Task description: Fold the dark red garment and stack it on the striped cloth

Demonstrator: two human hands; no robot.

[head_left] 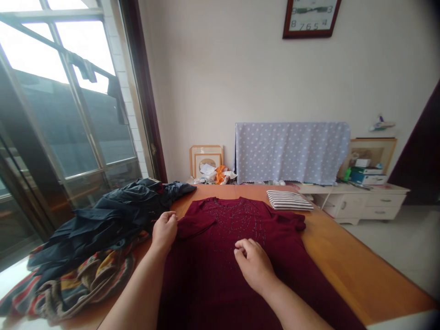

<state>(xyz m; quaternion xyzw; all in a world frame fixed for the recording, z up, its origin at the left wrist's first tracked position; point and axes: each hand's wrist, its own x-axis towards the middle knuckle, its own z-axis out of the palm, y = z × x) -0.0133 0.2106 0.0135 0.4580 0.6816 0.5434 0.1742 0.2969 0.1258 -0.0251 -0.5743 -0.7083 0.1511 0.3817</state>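
Maroon top (220, 279) beneath right hand (253, 265)

Wall clock (311, 18), 1 o'clock: cut by the top edge, only the lower numerals seen. Dotted cloth (292, 151), 12 to 1 o'clock: whatever is draped is fully covered. Picture frame (206, 158), 11 o'clock: lower part masked by crumpled litter too small to be identified. Boxes on the cabinet (364, 201), 3 o'clock: labels not legible. Clothes pile (96, 238), 8 o'clock: clipped by the left edge, striped layers largely buried under dark garments. Maroon top (220, 275), 6 o'clock: hem lost below the frame, as are both forearms. Left hand (164, 230): fingertips tucked out of sight at the folded sleeve. Right hand (252, 263): fingertips curled under, any pinch of fabric not determined.
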